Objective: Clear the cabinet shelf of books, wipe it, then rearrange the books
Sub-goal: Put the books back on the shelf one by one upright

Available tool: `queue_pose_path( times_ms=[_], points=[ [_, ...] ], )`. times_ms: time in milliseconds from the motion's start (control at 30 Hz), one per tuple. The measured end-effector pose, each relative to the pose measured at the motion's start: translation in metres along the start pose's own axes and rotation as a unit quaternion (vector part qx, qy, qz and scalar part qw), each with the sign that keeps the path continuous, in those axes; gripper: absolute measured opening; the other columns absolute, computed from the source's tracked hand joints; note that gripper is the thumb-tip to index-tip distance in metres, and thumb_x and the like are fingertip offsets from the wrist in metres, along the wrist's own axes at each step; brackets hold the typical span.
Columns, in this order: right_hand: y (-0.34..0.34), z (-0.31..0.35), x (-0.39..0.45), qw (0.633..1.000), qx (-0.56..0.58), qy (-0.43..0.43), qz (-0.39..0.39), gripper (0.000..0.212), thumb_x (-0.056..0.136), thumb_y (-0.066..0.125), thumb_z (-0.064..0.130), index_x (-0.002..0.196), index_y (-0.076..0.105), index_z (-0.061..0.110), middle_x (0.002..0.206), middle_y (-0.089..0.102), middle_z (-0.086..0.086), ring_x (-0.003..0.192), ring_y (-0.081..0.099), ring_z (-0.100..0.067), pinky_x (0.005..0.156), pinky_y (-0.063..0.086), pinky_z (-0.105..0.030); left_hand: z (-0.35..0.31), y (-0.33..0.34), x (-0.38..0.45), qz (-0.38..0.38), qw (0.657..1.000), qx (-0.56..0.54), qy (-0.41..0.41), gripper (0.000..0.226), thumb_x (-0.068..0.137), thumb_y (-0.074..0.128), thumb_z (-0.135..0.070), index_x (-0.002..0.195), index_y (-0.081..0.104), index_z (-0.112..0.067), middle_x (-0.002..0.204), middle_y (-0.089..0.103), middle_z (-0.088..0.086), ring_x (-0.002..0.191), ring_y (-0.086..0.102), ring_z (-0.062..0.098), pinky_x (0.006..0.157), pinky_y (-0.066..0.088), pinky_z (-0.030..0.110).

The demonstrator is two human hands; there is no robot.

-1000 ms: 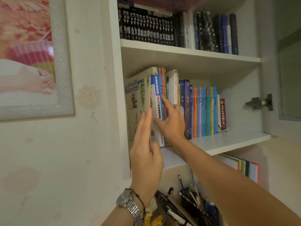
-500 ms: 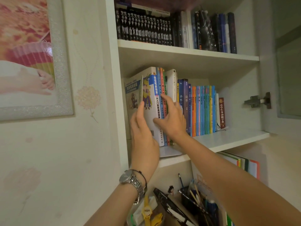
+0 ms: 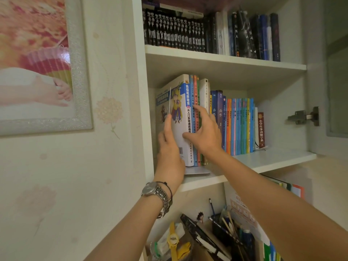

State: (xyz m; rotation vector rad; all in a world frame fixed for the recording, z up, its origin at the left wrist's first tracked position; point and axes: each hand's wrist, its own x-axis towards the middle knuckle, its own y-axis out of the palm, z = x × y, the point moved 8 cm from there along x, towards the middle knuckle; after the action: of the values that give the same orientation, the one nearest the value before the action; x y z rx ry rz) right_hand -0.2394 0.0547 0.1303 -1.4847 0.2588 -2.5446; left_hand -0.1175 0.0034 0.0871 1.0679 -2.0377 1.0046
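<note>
left hand [image 3: 169, 147] lies flat, fingers straight, against the left face of the large white book [image 3: 181, 117] at the left end of the middle shelf [image 3: 273, 159]; it presses, curled round nothing. right hand [image 3: 205, 132] is spread over the spines just right of it, thumb on the white book's spine, fingers reaching onto the thin tall books [image 3: 195, 102]; whether they hook behind a spine cannot be told. the two hands bracket a small block of books.

the row of books [image 3: 241, 125] stands upright on the same shelf, none removed. a thin metal bookend [image 3: 197, 171] shows under the white book, its upright blade beside the left fingers.

risks, as judged: a squeeze-only hold may let the inner thin books slide out and fall onto the cluttered counter [image 3: 207, 238] below; the bookend may drag out with the block; the remaining row, unsupported, may topple leftward.
</note>
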Motion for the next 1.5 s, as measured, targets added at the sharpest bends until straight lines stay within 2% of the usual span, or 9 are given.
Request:
queue_pose_path(
  times_ms=[100,233,467,600,700,800,900,1067,1500],
  points=[
    [-0.004,-0.001,-0.001,1.000,0.008,0.013,-0.009,0.090,0.068,0.081,0.016,0.142,0.034,0.033,0.126,0.045,-0.008,0.090,0.051,-0.016,0.079,0.051,-0.034,0.003,0.005,0.001,0.016,1.000,0.007,-0.004,0.102,0.087,0.052,0.010,0.135,-0.015,-0.049,0.142,0.025,0.001,0.104,0.039,-0.001,0.059,0.039,-0.005],
    [-0.004,-0.001,-0.002,1.000,0.005,0.015,-0.002,0.091,0.070,0.081,0.016,0.144,0.031,0.033,0.125,0.044,-0.006,0.092,0.049,-0.014,0.078,0.047,-0.030,0.005,0.001,0.002,-0.001,0.999,0.038,-0.009,0.103,0.089,0.050,0.006,0.130,-0.022,-0.054,0.140,0.030,0.002,0.097,0.057,0.010,0.070,0.052,0.018],
    [0.000,-0.010,-0.011,1.000,-0.013,0.026,0.009,0.092,0.076,0.079,0.025,0.147,0.022,0.035,0.130,0.042,-0.006,0.111,0.054,-0.021,0.087,0.053,-0.043,0.001,0.004,-0.010,0.029,0.998,0.058,0.001,0.109,0.090,0.052,0.001,0.124,-0.035,-0.056,0.151,0.021,0.002,0.104,0.057,0.018,0.078,0.057,0.037],
    [-0.002,-0.011,-0.018,1.000,-0.019,0.001,-0.022,0.087,0.076,0.079,0.033,0.146,0.028,0.029,0.137,0.044,-0.002,0.124,0.044,-0.019,0.098,0.048,-0.043,0.002,0.004,-0.011,0.035,0.998,0.042,0.006,0.107,0.091,0.051,0.000,0.125,-0.032,-0.058,0.151,0.021,0.000,0.103,0.058,0.017,0.077,0.058,0.037],
    [-0.011,-0.013,-0.021,0.998,-0.043,-0.007,-0.048,0.086,0.073,0.081,0.034,0.144,0.032,0.027,0.138,0.036,-0.005,0.129,0.030,-0.021,0.100,0.036,-0.030,0.003,0.005,-0.011,0.035,0.999,0.031,0.008,0.106,0.091,0.051,-0.001,0.127,-0.029,-0.060,0.152,0.021,0.000,0.098,0.062,0.015,0.072,0.059,0.033],
    [-0.010,-0.026,-0.024,0.999,0.023,0.023,-0.013,0.096,0.069,0.085,0.029,0.146,0.027,0.027,0.137,0.029,-0.006,0.131,0.029,-0.021,0.098,0.031,-0.026,0.005,0.007,-0.012,0.042,0.999,0.015,0.010,0.111,0.087,0.059,-0.003,0.124,-0.029,-0.060,0.152,0.020,-0.001,0.106,0.056,0.008,0.069,0.051,0.011],
    [0.000,-0.038,-0.031,0.996,0.055,0.054,0.044,0.108,0.066,0.087,0.028,0.149,0.017,0.028,0.140,0.028,-0.006,0.132,0.033,-0.022,0.109,0.034,-0.039,0.009,0.011,-0.014,0.062,0.998,-0.005,0.011,0.121,0.080,0.072,-0.006,0.128,-0.028,-0.056,0.153,0.016,-0.005,0.115,0.034,-0.008,0.072,0.036,-0.003],
    [0.007,-0.047,-0.036,0.994,0.031,0.075,0.075,0.115,0.064,0.087,0.037,0.149,0.010,0.031,0.134,0.032,-0.007,0.128,0.036,-0.025,0.106,0.037,-0.045,0.011,0.014,-0.016,0.076,0.997,0.007,0.016,0.134,0.071,0.081,-0.011,0.129,-0.030,-0.057,0.154,0.011,-0.012,0.122,0.024,-0.009,0.095,0.037,0.016],
    [0.005,-0.038,-0.032,0.997,-0.021,0.057,0.048,0.101,0.064,0.085,0.033,0.140,0.019,0.027,0.124,0.049,-0.008,0.102,0.048,-0.017,0.082,0.044,-0.032,0.015,0.015,-0.011,0.089,0.995,-0.023,0.031,0.141,0.064,0.086,-0.009,0.131,-0.026,-0.061,0.146,0.011,-0.024,0.134,0.021,-0.007,0.105,0.031,0.022]
  ],
)
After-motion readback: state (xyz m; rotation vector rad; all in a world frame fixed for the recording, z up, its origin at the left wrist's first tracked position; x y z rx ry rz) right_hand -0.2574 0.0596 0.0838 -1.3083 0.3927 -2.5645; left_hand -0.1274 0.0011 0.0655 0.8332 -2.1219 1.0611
